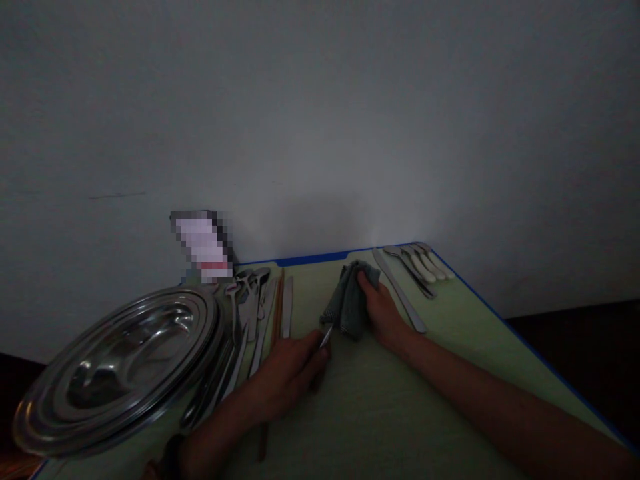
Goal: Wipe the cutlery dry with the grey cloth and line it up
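My left hand (pixel 297 370) is closed on the thin metal handle of a piece of cutlery (pixel 327 335). Its other end goes into a grey-green cloth (pixel 350 303), so I cannot tell which kind it is. My right hand (pixel 383 310) grips that folded cloth around the hidden end, just above the table. Right of the cloth a table knife (pixel 400 293) lies at a slant. Beyond it are a dark-looking utensil (pixel 413 273) and several pieces of light-handled cutlery (pixel 425 263). Another knife (pixel 287 307) and wooden chopsticks (pixel 278 307) lie beyond my left hand.
Stacked oval steel dishes (pixel 145 360) take up the table's left side. Between them and the chopsticks lie several spoons (pixel 233 307) and other cutlery. A blurred-out phone (pixel 203 243) leans by the wall (pixel 320 133). The pale green table (pixel 400 413) has a blue edge.
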A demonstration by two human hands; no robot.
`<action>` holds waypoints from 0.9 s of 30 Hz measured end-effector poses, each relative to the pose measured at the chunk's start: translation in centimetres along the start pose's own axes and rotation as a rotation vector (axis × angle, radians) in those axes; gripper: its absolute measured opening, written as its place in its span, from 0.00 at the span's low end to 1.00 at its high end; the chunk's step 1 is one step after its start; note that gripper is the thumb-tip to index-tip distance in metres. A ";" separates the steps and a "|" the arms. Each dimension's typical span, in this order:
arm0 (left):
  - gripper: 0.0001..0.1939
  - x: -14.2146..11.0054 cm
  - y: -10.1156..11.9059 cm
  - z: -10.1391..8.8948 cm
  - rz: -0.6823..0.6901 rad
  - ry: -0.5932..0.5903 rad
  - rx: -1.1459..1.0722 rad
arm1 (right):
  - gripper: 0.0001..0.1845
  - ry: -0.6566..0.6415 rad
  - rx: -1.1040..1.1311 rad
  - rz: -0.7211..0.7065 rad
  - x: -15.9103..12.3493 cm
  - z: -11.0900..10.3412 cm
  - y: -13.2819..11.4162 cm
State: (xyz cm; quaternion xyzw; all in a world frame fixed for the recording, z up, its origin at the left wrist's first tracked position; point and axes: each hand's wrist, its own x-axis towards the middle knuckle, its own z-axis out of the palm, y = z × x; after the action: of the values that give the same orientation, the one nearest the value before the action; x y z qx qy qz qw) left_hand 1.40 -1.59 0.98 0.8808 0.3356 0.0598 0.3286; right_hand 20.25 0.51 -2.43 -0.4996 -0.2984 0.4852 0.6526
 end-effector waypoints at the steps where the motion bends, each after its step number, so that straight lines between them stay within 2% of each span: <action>1: 0.14 0.0 0.0 -0.1 -0.009 -0.001 0.009 | 0.22 0.011 0.019 0.018 0.0 0.1 -0.1; 5: 0.12 -0.1 0.3 -0.2 -0.022 0.005 0.042 | 0.27 0.002 0.123 0.083 0.1 0.3 -0.3; 8: 0.12 -0.2 0.4 0.0 -0.029 0.019 0.090 | 0.30 0.015 0.144 0.077 0.3 0.1 -0.1; 12: 0.12 -0.4 0.3 0.2 -0.031 0.031 0.156 | 0.26 0.061 0.033 0.005 0.2 -0.3 0.2; 21: 0.11 -0.4 -0.1 -0.1 -0.001 0.045 0.043 | 0.18 -0.025 -0.273 -0.101 -1.1 -0.1 -0.2; 25: 0.11 -0.2 -0.2 0.0 -0.017 0.059 0.019 | 0.17 -0.052 -0.286 -0.114 -1.3 0.2 -0.6; 27: 0.10 -0.2 -0.3 0.0 -0.004 0.054 -0.002 | 0.18 -0.011 -0.276 -0.122 -1.1 0.0 -0.5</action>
State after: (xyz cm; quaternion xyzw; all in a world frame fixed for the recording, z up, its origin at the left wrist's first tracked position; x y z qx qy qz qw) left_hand 1.04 -1.54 0.84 0.8779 0.3461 0.0833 0.3203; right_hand 20.03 -0.51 -1.86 -0.5627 -0.3959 0.4017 0.6044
